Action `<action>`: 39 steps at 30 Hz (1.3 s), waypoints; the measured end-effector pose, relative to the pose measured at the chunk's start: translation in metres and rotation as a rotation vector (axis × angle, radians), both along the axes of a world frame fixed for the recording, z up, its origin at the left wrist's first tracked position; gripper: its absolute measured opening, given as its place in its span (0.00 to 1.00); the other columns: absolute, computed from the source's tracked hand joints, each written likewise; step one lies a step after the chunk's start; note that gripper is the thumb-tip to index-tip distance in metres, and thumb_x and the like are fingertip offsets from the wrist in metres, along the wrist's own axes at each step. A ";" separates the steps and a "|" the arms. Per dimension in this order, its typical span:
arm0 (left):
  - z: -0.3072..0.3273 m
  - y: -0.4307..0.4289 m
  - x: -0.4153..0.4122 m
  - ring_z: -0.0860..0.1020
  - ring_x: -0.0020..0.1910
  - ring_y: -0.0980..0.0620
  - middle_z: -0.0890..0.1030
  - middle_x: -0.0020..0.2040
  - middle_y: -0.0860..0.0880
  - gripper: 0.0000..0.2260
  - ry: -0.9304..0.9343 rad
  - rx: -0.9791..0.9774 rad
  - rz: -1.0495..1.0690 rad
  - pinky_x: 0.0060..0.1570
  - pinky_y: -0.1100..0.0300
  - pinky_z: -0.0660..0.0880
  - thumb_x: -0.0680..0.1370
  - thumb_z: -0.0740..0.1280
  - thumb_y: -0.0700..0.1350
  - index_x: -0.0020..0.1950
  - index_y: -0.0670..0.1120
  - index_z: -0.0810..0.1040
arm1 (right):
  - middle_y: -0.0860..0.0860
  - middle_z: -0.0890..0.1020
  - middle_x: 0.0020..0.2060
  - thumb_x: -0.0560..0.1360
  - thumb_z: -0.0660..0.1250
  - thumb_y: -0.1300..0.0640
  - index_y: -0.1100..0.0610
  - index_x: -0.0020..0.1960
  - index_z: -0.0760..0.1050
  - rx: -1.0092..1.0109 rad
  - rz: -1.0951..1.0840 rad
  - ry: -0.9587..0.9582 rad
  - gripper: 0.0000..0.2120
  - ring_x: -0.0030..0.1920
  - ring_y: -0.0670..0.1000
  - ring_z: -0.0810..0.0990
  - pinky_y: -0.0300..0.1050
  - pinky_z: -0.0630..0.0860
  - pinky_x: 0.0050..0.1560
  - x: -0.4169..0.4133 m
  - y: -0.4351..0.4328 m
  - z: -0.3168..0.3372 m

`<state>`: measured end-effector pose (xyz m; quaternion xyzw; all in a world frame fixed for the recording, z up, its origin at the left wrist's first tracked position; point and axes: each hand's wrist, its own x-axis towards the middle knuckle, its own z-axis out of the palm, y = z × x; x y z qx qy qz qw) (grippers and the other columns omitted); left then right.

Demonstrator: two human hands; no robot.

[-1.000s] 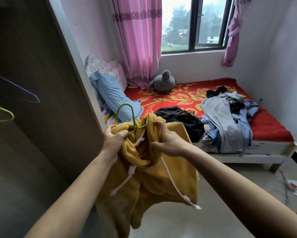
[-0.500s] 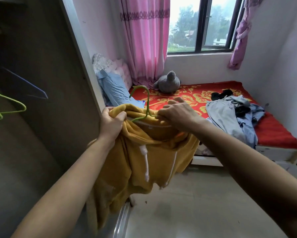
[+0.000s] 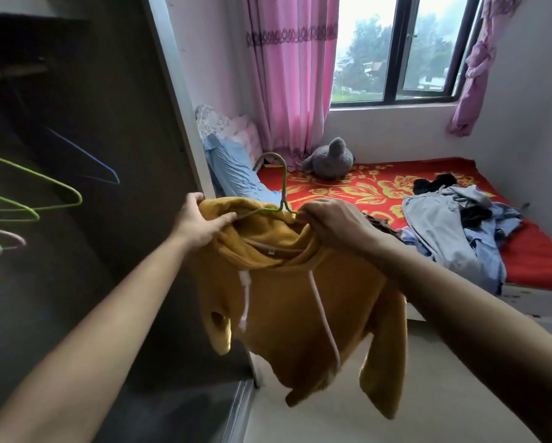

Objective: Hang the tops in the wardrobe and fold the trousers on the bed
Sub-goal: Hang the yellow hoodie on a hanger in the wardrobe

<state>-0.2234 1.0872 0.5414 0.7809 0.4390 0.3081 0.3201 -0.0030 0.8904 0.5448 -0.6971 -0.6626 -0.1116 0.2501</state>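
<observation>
So, left hand (image 3: 201,223) clenches one side of the hoodie (image 3: 287,295) neck, thumb over the cloth. Right hand (image 3: 335,223) pinches the other side. Hoodie hangs below both hands, cords dangling, on a green hanger (image 3: 284,187) whose hook rises between them. Left of the grip: open wardrobe (image 3: 108,91), bare hangers (image 3: 73,189) inside. Beyond the right hand: clothes pile (image 3: 444,228) on the bed (image 3: 380,183), plush (image 3: 329,158) farther back.

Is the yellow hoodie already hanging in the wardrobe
No, the left hand and right hand hold the hoodie on its hanger outside the wardrobe.
</observation>
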 end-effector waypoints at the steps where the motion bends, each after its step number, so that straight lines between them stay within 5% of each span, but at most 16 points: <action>1: -0.008 -0.002 -0.004 0.73 0.64 0.44 0.70 0.68 0.45 0.43 0.006 -0.070 0.055 0.60 0.49 0.74 0.66 0.77 0.62 0.74 0.49 0.62 | 0.57 0.83 0.45 0.82 0.62 0.53 0.59 0.53 0.80 0.046 0.015 0.046 0.11 0.45 0.59 0.80 0.55 0.76 0.44 -0.002 0.003 0.003; 7: -0.049 -0.025 -0.003 0.77 0.59 0.46 0.74 0.63 0.49 0.50 -0.209 -0.540 0.016 0.55 0.46 0.79 0.58 0.79 0.66 0.72 0.47 0.63 | 0.56 0.85 0.43 0.81 0.66 0.57 0.62 0.51 0.82 0.109 0.065 0.118 0.09 0.42 0.56 0.82 0.45 0.72 0.42 -0.002 0.010 0.009; 11: -0.056 -0.029 0.018 0.81 0.54 0.41 0.81 0.53 0.43 0.16 -0.302 -0.278 0.133 0.50 0.53 0.79 0.74 0.73 0.43 0.60 0.40 0.76 | 0.45 0.81 0.39 0.81 0.65 0.55 0.58 0.54 0.83 0.070 0.090 0.207 0.10 0.36 0.46 0.77 0.44 0.73 0.40 -0.005 0.008 0.009; 13: -0.039 -0.026 0.020 0.82 0.49 0.41 0.81 0.46 0.47 0.07 -0.329 -0.084 0.085 0.47 0.52 0.78 0.76 0.66 0.38 0.54 0.43 0.78 | 0.46 0.83 0.42 0.82 0.63 0.51 0.55 0.56 0.82 -0.032 0.075 0.169 0.12 0.38 0.48 0.79 0.47 0.75 0.41 -0.004 0.003 0.004; 15: -0.017 -0.023 0.017 0.81 0.42 0.49 0.81 0.42 0.52 0.12 -0.302 0.039 -0.049 0.43 0.56 0.78 0.73 0.62 0.39 0.51 0.49 0.80 | 0.47 0.84 0.43 0.82 0.61 0.47 0.51 0.58 0.82 -0.284 0.016 0.036 0.13 0.39 0.49 0.79 0.47 0.74 0.40 -0.002 0.001 -0.006; 17: -0.005 -0.021 0.013 0.81 0.46 0.53 0.83 0.46 0.53 0.17 -0.219 0.096 -0.146 0.46 0.58 0.79 0.73 0.60 0.38 0.53 0.53 0.81 | 0.47 0.83 0.45 0.83 0.59 0.47 0.51 0.58 0.80 -0.459 -0.024 -0.021 0.14 0.42 0.50 0.79 0.46 0.73 0.42 -0.001 0.001 -0.014; 20: -0.004 -0.020 0.004 0.77 0.57 0.47 0.78 0.56 0.49 0.18 -0.062 0.167 -0.195 0.61 0.52 0.76 0.76 0.62 0.36 0.60 0.53 0.80 | 0.53 0.84 0.49 0.84 0.59 0.51 0.56 0.56 0.79 -0.272 0.029 0.124 0.12 0.49 0.56 0.81 0.49 0.73 0.49 -0.007 0.006 -0.010; 22: 0.000 -0.013 -0.006 0.70 0.65 0.42 0.71 0.60 0.46 0.18 0.062 0.179 -0.165 0.68 0.51 0.68 0.77 0.69 0.46 0.67 0.54 0.75 | 0.52 0.84 0.48 0.84 0.60 0.52 0.56 0.54 0.79 -0.058 0.057 0.244 0.11 0.48 0.55 0.81 0.50 0.74 0.48 -0.018 0.010 -0.004; 25: 0.018 -0.006 -0.031 0.55 0.76 0.41 0.61 0.75 0.47 0.42 0.289 0.097 -0.160 0.74 0.42 0.53 0.67 0.72 0.69 0.76 0.59 0.61 | 0.50 0.83 0.43 0.84 0.60 0.50 0.53 0.54 0.80 0.069 0.044 0.321 0.12 0.44 0.52 0.80 0.54 0.76 0.46 -0.030 0.019 0.010; 27: 0.026 -0.002 -0.046 0.56 0.76 0.43 0.63 0.76 0.47 0.50 0.365 0.160 -0.165 0.74 0.39 0.52 0.60 0.71 0.74 0.77 0.57 0.58 | 0.50 0.82 0.41 0.83 0.61 0.50 0.54 0.54 0.81 0.090 0.063 0.351 0.12 0.42 0.51 0.79 0.56 0.77 0.45 -0.035 0.026 0.020; 36: 0.016 0.027 -0.094 0.67 0.69 0.42 0.70 0.68 0.45 0.41 0.448 0.323 -0.065 0.68 0.45 0.62 0.68 0.72 0.66 0.74 0.50 0.63 | 0.44 0.83 0.39 0.82 0.63 0.47 0.50 0.56 0.82 0.119 0.048 0.189 0.12 0.36 0.46 0.79 0.49 0.77 0.34 -0.088 0.077 0.039; 39: 0.033 0.046 -0.106 0.74 0.62 0.46 0.75 0.63 0.46 0.31 0.411 0.361 -0.079 0.55 0.54 0.73 0.71 0.72 0.64 0.68 0.49 0.72 | 0.44 0.82 0.36 0.81 0.64 0.46 0.50 0.54 0.82 0.145 -0.018 0.090 0.11 0.33 0.46 0.78 0.41 0.69 0.30 -0.104 0.096 0.050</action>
